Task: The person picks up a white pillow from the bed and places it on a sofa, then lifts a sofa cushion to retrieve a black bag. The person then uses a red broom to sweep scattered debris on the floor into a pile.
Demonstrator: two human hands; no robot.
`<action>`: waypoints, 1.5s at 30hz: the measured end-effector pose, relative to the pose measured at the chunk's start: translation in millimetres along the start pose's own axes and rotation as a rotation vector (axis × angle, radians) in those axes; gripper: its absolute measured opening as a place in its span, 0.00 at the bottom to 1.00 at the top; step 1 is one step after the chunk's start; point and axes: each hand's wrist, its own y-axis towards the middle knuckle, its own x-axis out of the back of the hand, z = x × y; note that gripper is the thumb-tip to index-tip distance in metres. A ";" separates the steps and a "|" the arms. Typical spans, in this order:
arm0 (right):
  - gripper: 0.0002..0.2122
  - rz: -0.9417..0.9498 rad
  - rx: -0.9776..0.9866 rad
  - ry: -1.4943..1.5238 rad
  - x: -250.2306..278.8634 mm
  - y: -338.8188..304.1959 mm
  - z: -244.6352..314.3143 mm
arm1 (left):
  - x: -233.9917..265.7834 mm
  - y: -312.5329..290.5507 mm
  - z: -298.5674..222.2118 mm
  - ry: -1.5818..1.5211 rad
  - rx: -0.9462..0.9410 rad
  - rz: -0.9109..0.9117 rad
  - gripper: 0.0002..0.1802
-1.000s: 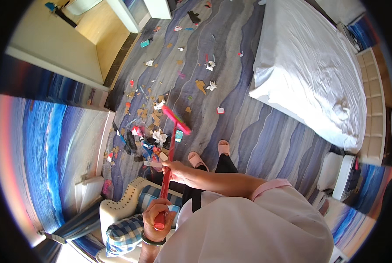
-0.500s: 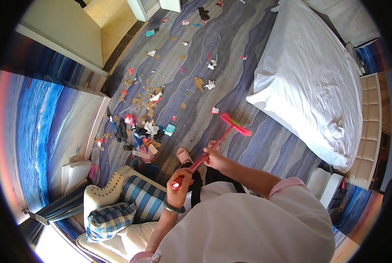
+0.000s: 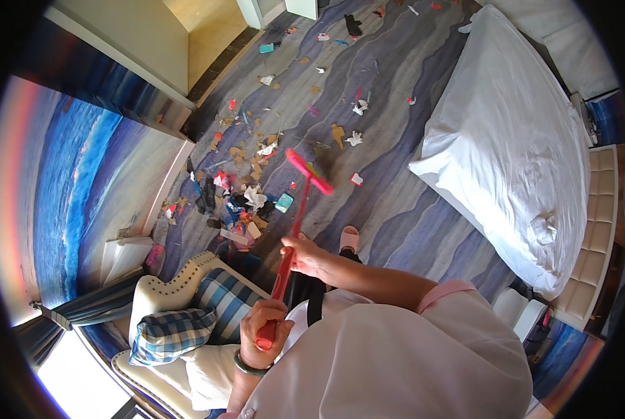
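Observation:
A red long-handled broom point(image 3: 299, 213) slants across the floor in front of me. Its narrow pink crossbar head point(image 3: 310, 172) has a green patch and appears raised off the carpet, beside the litter. My left hand point(image 3: 264, 333), with a dark bracelet at the wrist, is closed round the handle's near end. Farther up the shaft, my right hand point(image 3: 304, 257) grips it too. Left of the head lies a heap of litter point(image 3: 246, 209): cardboard scraps, crumpled white tissue, dark pieces and a teal packet point(image 3: 284, 202). A small red-and-white piece point(image 3: 356, 179) lies to its right.
A bed with a white sheet point(image 3: 501, 146) fills the right side. At lower left stands a cream studded armchair point(image 3: 160, 290) with blue checked cushions point(image 3: 174, 335). More scraps are scattered across the wavy-patterned carpet point(image 3: 396, 209) toward a doorway point(image 3: 204, 35).
The broom head has swung left, from the bare carpet toward the litter. Both my hands have shifted left and nearer to me, still on the handle. The whole view has turned slightly.

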 end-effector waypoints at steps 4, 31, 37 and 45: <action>0.06 0.030 0.044 0.096 84.7 -2.0 2.3 | -15.5 18.7 19.0 -0.193 0.001 0.149 0.09; 0.08 0.076 -0.117 0.330 139.1 -10.6 13.8 | -37.3 31.1 45.0 -0.369 0.117 0.186 0.05; 0.05 -0.261 -0.105 0.313 166.0 31.0 -2.7 | -71.0 31.5 84.4 -0.637 0.472 -0.004 0.04; 0.06 -0.072 0.015 0.148 93.0 43.1 7.0 | -43.3 22.1 67.4 -0.463 0.301 -0.095 0.01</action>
